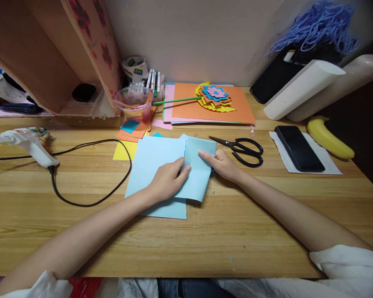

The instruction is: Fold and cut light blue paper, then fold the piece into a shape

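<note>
Roughly mid-table in the head view, a light blue piece is gripped in both hands, its long axis running near to far, the near end canted slightly left and curling at the edge. The left hand pinches its left side, thumb on top; the right hand pinches its right side likewise. Beneath and to the left lies a blue sheet; whether the two are joined, I cannot tell. Scissors rest just beyond the right hand, blades pointing left at the piece. Left of the sheet, the glue gun's cord loops close by. Farther back, a clear cup contains orange and pink scraps, and a cardboard box holds a black round object.
</note>
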Demonstrator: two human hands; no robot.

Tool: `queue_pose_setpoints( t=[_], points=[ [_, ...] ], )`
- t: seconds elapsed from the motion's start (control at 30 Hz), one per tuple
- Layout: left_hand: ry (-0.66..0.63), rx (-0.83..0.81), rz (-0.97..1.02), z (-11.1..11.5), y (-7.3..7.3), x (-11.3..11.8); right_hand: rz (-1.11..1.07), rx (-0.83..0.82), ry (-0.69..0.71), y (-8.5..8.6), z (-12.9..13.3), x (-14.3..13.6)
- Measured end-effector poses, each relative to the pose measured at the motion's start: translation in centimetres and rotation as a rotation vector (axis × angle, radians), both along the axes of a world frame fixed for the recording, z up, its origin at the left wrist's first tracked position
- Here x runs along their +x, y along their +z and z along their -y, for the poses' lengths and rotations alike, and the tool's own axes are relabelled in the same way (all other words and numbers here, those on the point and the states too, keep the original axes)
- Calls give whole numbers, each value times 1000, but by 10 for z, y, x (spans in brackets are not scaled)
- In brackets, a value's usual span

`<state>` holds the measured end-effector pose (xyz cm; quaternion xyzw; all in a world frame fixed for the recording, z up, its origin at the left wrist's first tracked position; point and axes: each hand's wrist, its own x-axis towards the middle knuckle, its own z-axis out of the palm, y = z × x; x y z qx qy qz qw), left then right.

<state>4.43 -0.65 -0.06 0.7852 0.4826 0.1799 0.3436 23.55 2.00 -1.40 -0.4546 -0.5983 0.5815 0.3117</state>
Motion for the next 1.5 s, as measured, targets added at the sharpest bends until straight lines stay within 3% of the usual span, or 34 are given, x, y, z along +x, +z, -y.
queue_pose_setpoints(
  t=[1.5],
  points=[
    [-12, 31, -62, 1, 0, 1, 49, -7, -6, -3, 0, 2]
  ],
)
